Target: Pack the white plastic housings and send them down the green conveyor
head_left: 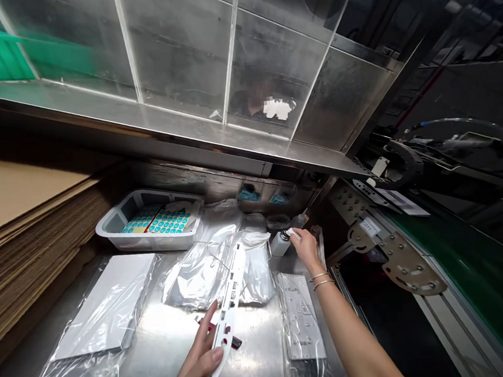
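Note:
My left hand is closed on the lower end of a long white slotted plastic strip, which tilts up and away over the metal table. Beneath the strip lies a red and dark object, mostly covered, its kind unclear. My right hand reaches to a small white bottle with a dark and metallic neck. The fingers pinch a small white piece at the bottle's top; I cannot tell whether it is a cap or a cloth.
Clear plastic bags lie mid-table beside a bagged white stack. A grey bin holds sheets of blue round stickers. A wrapped white panel lies near my right forearm. Cardboard is stacked left; a green conveyor runs right.

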{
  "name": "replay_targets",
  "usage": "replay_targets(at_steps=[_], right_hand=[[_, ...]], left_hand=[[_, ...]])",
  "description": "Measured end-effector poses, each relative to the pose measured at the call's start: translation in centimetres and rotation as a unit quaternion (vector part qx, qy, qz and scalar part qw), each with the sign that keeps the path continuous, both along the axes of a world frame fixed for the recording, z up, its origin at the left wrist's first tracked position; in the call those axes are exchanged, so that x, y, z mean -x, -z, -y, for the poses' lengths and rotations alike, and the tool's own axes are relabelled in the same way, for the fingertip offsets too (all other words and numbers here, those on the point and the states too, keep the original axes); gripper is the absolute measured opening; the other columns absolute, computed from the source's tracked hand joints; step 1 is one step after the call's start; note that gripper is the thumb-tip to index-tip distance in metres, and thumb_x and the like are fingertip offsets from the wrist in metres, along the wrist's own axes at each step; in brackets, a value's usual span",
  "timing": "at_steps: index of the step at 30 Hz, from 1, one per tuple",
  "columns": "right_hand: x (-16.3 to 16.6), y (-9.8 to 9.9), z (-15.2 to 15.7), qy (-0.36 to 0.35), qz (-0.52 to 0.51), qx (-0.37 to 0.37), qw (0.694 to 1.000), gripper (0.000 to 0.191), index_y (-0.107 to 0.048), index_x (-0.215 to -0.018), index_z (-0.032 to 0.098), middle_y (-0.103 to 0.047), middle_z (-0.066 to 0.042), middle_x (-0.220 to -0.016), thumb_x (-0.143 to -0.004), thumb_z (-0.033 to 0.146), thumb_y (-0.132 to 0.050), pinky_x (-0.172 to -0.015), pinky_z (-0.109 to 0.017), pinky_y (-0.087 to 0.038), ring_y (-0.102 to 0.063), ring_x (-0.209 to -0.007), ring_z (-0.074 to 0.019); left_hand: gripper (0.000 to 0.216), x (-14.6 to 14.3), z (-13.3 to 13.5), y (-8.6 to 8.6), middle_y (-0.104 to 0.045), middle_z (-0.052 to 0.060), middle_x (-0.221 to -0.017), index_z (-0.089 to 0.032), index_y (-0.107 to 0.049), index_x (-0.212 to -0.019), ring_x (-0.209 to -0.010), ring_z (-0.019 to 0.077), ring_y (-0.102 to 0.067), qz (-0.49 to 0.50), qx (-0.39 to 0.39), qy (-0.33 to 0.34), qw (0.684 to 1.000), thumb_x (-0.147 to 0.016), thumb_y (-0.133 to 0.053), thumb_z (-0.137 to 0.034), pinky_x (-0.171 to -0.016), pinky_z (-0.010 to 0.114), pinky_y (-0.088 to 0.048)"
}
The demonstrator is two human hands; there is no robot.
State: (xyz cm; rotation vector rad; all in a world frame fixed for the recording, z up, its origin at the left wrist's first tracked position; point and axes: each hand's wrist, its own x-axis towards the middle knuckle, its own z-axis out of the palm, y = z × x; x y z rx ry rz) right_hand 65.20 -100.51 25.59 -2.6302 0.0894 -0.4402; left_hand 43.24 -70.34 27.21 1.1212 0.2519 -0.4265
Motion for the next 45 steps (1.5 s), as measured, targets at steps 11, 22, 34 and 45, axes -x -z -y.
replay_targets(at_steps=[11,22,34,45], right_hand=[[-1.0,-0.6,-1.3,-0.02,-0.05,0.106,0.993,0.022,-0.069,-0.091,0.012,-0.064,-0.014,-0.092,-0.08,0.02,-0.052,-0.078,-0.031,-0.041,-0.059,-0.091,-0.0252],[10.8,-7.6,-10.3,-0.491,0.022,-0.093,0.866,0.022,-0.063,-0.105,0.025,-0.064,-0.007,-0.098,-0.086,0.023,-0.052,-0.075,-0.033,-0.05,-0.058,-0.09,-0.0199],[15.4,-9.1,-13.1,-0.592,0.071,0.021,0.802,0.03,-0.057,-0.113,0.021,-0.062,-0.009,-0.093,-0.085,0.014,-0.051,-0.067,-0.032,-0.048,-0.051,-0.079,-0.0189],[15.2,-8.3,-13.9,-0.568,0.087,-0.024,0.818,0.029,-0.058,-0.111,0.024,-0.063,-0.007,-0.091,-0.084,0.015,-0.052,-0.066,-0.031,-0.049,-0.054,-0.079,-0.0183]], left_hand=[[0.082,-0.4,0.2,-0.5,-0.036,0.008,-0.143,-0.03,-0.017,-0.141,-0.136,0.0281,-0.02,0.018,0.036,0.002,0.999,-0.071,-0.058,-0.044,-0.109,0.046,-0.013],[0.085,-0.3,-0.3,-0.4,-0.034,0.013,-0.143,-0.026,-0.014,-0.142,-0.134,0.0305,-0.024,0.03,0.031,-0.032,0.999,-0.072,-0.062,-0.034,-0.107,0.046,-0.016],[0.104,1.2,-1.2,-1.9,-0.012,0.013,-0.15,-0.03,-0.002,-0.142,-0.138,0.0279,-0.009,0.023,0.026,-0.012,0.999,-0.064,-0.07,-0.034,-0.103,0.046,-0.026],[0.098,2.3,-1.5,-1.6,-0.023,0.01,-0.148,-0.03,-0.009,-0.142,-0.137,0.0296,-0.013,0.017,0.003,-0.04,0.999,-0.063,-0.067,-0.039,-0.103,0.046,-0.027]])
